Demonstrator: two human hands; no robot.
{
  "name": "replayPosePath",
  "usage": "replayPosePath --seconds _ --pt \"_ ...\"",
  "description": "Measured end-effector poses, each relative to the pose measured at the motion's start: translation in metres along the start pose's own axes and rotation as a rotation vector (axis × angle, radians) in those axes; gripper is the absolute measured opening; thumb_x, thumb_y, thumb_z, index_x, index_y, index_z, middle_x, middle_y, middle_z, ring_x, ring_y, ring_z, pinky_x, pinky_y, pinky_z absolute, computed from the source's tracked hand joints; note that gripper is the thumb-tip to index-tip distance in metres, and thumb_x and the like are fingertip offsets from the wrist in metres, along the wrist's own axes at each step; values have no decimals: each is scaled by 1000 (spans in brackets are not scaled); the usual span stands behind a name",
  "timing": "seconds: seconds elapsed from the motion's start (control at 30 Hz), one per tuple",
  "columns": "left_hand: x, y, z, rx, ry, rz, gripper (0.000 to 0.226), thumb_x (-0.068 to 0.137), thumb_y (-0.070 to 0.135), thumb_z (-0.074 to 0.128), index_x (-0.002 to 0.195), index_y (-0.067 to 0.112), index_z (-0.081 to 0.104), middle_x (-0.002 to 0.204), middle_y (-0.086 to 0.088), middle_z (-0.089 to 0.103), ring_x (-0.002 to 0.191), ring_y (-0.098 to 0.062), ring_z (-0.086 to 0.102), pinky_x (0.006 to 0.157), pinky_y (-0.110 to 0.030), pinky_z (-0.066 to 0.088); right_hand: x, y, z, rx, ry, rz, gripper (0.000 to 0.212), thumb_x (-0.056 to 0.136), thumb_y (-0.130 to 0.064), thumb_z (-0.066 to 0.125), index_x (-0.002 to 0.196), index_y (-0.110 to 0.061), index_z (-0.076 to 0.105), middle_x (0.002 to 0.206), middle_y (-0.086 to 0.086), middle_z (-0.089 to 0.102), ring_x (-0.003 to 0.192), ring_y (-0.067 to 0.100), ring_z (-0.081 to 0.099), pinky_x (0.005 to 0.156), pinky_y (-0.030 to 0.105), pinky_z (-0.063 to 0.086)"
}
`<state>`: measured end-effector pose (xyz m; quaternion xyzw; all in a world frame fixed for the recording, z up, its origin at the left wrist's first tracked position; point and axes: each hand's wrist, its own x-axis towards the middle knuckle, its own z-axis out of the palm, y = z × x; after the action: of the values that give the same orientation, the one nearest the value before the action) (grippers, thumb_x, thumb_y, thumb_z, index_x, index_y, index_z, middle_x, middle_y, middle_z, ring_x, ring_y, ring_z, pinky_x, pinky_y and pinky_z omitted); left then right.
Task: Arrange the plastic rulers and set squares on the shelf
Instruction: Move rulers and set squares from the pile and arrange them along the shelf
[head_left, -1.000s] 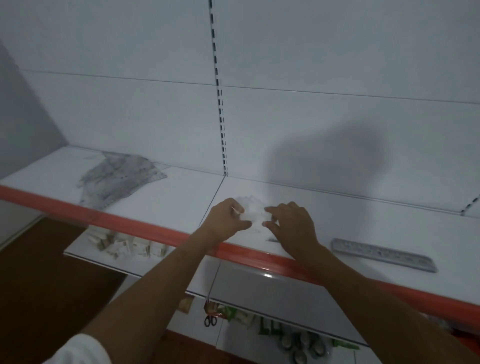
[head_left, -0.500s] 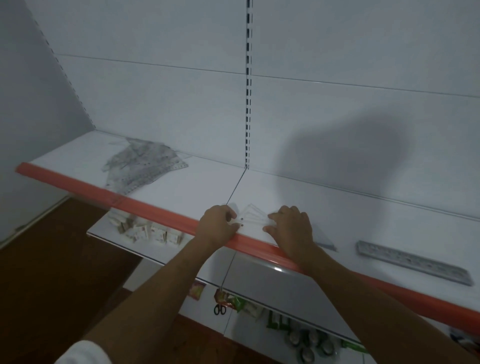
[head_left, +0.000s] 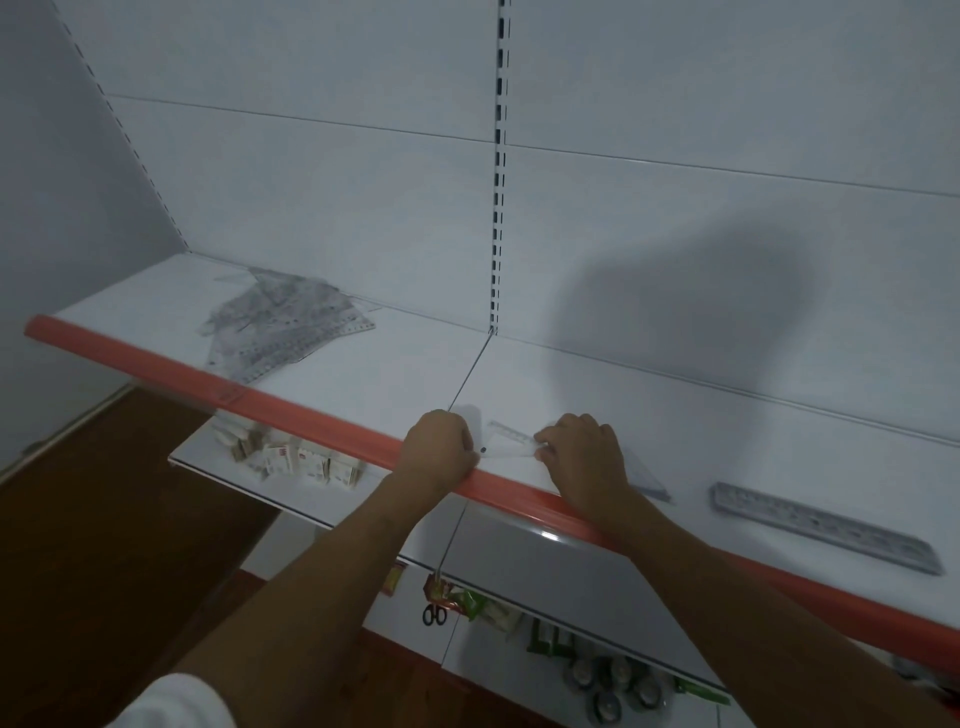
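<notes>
A clear plastic set square (head_left: 506, 446) lies flat near the front of the white shelf (head_left: 395, 374). My left hand (head_left: 439, 447) pinches its left corner and my right hand (head_left: 584, 454) grips its right side; part of the piece shows past my right wrist. A grey straight ruler (head_left: 823, 525) lies on the shelf to the right. A loose pile of clear rulers and set squares (head_left: 283, 325) rests at the far left of the shelf.
An orange strip (head_left: 291, 410) runs along the shelf's front edge. A slotted upright (head_left: 498, 171) splits the white back panel. The lower shelf carries small white boxes (head_left: 296, 460), scissors (head_left: 434, 614), green packets and tape rolls (head_left: 608, 686).
The view has swung right and down, so the shelf sits further left in frame. Both hands stayed on the set square and drew it closer to the front edge.
</notes>
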<state>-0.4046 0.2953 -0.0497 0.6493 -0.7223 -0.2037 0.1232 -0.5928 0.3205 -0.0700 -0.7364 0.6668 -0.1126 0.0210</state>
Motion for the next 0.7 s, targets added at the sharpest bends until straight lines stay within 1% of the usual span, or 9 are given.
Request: replayPosePath --seconds 0.1,0.23,0.37,0.47,0.6,0.7 --pt "2 0 3 25 5 -4 13 83 16 67 82 5 75 89 -12 71 83 -23 67 76 -29 54 1 0 0 16 10 12 24 94 -31 52 113 -27 66 111 -5 63 105 15 51 86 30 31" --pt "5 -1 7 52 69 6 18 91 15 59 95 6 74 103 -11 64 92 -26 62 81 -30 49 2 1 -1 8 17 36 22 93 -34 54 108 -25 68 107 -5 65 101 16 53 84 31 32" --pt "11 2 8 42 88 11 19 93 13 55 99 5 70 106 -12 60 95 -27 60 80 -30 46 1 -3 1 -41 35 45 22 94 -35 52 103 -22 68 102 -3 64 97 17 52 79 31 31" --pt "15 1 8 27 73 9 19 93 11 54 99 3 70 106 -13 60 96 -28 60 80 -30 45 1 -4 2 -31 41 59 21 94 -35 52 101 -22 68 102 -3 63 98 17 52 81 30 31" --pt "17 -3 5 27 40 29 18 91 10 55 93 3 72 102 -13 64 93 -28 62 80 -31 49 1 -5 3 17 50 105 21 94 -35 53 104 -25 67 103 -5 63 98 15 51 82 29 30" --pt "17 -5 2 27 16 43 17 90 9 57 93 3 72 101 -14 65 93 -29 62 80 -33 51 -1 -8 4 0 62 113 22 95 -33 49 107 -26 66 104 -5 63 100 15 50 80 29 27"
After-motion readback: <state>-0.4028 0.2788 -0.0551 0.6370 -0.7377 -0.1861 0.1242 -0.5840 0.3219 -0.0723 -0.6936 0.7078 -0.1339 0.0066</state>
